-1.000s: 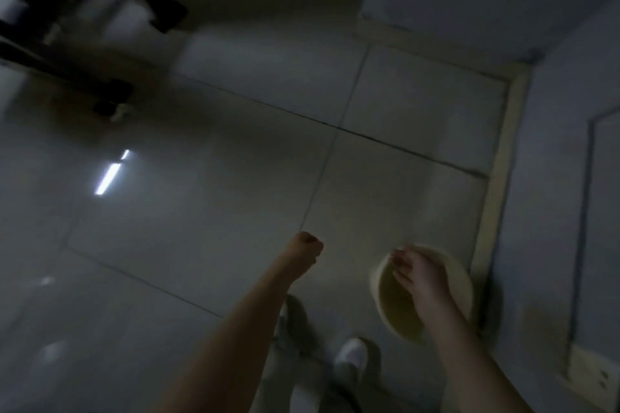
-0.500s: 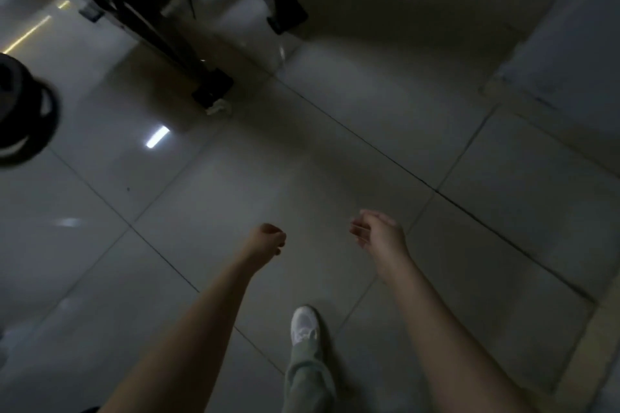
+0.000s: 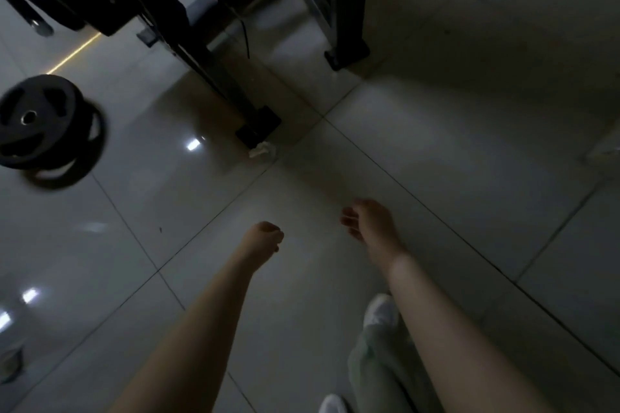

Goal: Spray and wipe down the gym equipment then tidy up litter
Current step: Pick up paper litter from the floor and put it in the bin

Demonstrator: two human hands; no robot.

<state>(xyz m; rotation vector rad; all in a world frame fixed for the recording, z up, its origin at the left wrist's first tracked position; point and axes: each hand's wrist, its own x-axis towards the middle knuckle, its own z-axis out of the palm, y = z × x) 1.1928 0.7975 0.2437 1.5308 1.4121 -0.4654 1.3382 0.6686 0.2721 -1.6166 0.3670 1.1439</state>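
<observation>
While both arms reach over the glossy grey tiled floor (image 3: 436, 144), the left hand (image 3: 263, 238) is curled into a fist (nothing visible in it) and the right hand (image 3: 369, 225) hangs loosely curled, empty. A crumpled white paper scrap (image 3: 263, 150) lies farther off, just beside the foot of the black metal equipment frame (image 3: 214, 70).

Dim, motion-blurred, glare spots on floor (image 3: 436, 178)

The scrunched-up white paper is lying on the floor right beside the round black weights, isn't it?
Not quite. The head view shows the scrunched-up white paper lying on the floor right beside the foot of the black machine frame, well apart from the round black weights.
</observation>
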